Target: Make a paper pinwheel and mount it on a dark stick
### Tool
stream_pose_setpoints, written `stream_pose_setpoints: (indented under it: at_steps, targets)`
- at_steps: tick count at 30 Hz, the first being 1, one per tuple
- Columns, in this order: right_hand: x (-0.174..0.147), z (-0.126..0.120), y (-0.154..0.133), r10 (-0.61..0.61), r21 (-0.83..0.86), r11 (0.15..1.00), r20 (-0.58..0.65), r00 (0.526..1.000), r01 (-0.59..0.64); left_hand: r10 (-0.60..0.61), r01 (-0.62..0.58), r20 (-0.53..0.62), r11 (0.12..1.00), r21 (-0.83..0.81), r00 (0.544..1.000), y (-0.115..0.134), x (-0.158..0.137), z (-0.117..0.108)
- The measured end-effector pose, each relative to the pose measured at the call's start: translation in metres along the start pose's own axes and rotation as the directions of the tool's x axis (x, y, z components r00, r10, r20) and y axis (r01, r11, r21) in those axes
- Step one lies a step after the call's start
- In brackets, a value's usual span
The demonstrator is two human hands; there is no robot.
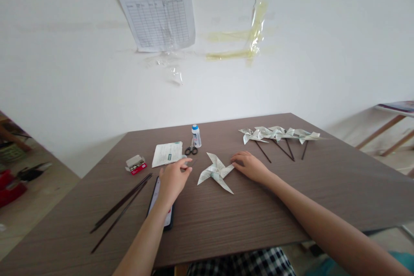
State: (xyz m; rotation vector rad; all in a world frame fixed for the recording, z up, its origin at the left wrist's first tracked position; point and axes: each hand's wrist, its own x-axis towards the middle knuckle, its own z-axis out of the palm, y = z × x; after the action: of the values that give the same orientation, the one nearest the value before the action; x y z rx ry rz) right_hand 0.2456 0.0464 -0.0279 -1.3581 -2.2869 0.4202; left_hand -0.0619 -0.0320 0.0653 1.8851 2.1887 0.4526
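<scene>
A four-bladed paper pinwheel (216, 173), folded from printed paper, lies flat on the table between my hands. My right hand (250, 166) rests at its right side, fingers closed on the tip of one blade. To the left, my left hand (174, 180) hovers over a phone (168, 220), its thumb and fingers bent toward each other. A thin dark sliver shows by those fingertips, too small to name. Just beyond that hand are black-handled scissors (191, 150) and a white glue bottle (196, 136) with a blue cap.
A folded paper packet (167, 154) and an opened small red box (136, 165) are at the left. Several dark sticks (121, 202) lie nearer me. Several finished pinwheels on sticks (280, 133) sit at the back right. The wall (97, 73) borders the table's far edge.
</scene>
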Motion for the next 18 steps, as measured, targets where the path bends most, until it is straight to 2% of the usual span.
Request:
stream_pose_setpoints:
  at_steps: [10, 18]
  targets:
    - [0.001, 0.0, -0.001, -0.01, -0.017, 1.0, 0.005, 1.0, 0.01, -0.008, -0.001, 0.11, 0.997, 0.077, 0.994, 0.027, 0.007, 0.018]
    - [0.001, 0.001, 0.0, -0.021, -0.023, 1.0, -0.001, 1.0, 0.021, -0.002, -0.016, 0.159, 0.994, 0.108, 0.987, 0.028, 0.012, 0.026]
